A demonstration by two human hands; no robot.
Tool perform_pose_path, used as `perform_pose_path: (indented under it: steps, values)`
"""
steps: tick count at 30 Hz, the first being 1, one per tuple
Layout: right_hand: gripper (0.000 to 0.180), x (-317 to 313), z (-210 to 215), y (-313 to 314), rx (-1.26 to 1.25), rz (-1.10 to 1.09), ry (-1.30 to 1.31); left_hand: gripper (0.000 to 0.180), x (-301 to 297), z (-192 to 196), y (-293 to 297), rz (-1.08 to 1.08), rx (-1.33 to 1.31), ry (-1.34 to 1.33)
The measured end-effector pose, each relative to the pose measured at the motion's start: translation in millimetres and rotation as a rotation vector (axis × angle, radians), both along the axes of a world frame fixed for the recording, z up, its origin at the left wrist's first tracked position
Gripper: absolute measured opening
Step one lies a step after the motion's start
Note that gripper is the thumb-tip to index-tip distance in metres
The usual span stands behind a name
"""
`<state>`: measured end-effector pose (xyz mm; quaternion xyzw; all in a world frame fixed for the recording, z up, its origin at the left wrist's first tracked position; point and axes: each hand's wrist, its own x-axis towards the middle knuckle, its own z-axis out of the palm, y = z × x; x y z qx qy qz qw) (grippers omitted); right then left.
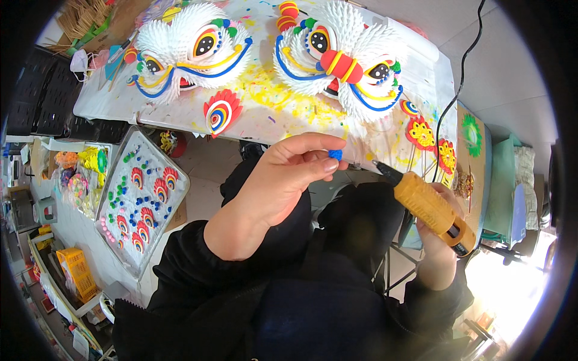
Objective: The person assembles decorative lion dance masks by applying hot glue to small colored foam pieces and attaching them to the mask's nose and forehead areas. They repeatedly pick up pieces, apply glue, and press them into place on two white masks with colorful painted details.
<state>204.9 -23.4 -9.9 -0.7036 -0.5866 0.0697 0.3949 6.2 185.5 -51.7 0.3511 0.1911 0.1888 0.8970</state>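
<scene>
My left hand [280,174] pinches a small blue textured piece [335,154] between thumb and fingers, above my lap at the table's near edge. In my right hand [438,222] is a yellow hot glue gun [428,207], its dark nozzle turned up and left toward the blue piece, a short gap apart. Beyond the hands, two white lion-dance head decorations lie on the table: the left one [158,41] with blue and yellow trim, the right one [364,45] with a red, yellow-banded roll across its middle. A red feather-shaped ornament [221,112] lies near the left one.
A metal tray [150,256] at the left holds several red eye-like ornaments and small green, blue and pink pieces. Red and yellow flower ornaments [420,133] lie at the table's right. A black cable [462,75] hangs down there. A yellow box [77,274] stands lower left.
</scene>
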Motion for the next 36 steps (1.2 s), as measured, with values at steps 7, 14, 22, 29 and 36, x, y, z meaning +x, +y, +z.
perform_pose_path:
  steps: [7, 14, 22, 29, 36]
  values:
    - [0.021, -11, 5, 16, 0.009, 0.077, 0.155, 0.034, -3, -3, 0, -0.006, -0.125, -0.196]
    - [0.022, -10, 7, 22, -0.047, 0.086, 0.158, 0.029, -4, -5, 0, -0.029, -0.118, -0.273]
    - [0.020, -8, 3, 23, -0.041, 0.078, 0.115, 0.032, -2, -5, -1, -0.001, -0.050, -0.223]
    - [0.020, -6, 2, 22, -0.025, 0.066, 0.147, 0.028, -4, -4, 0, -0.008, -0.085, -0.206]
    - [0.019, -7, 3, 22, -0.024, 0.045, 0.132, 0.026, -2, 0, -1, -0.015, -0.096, -0.199]
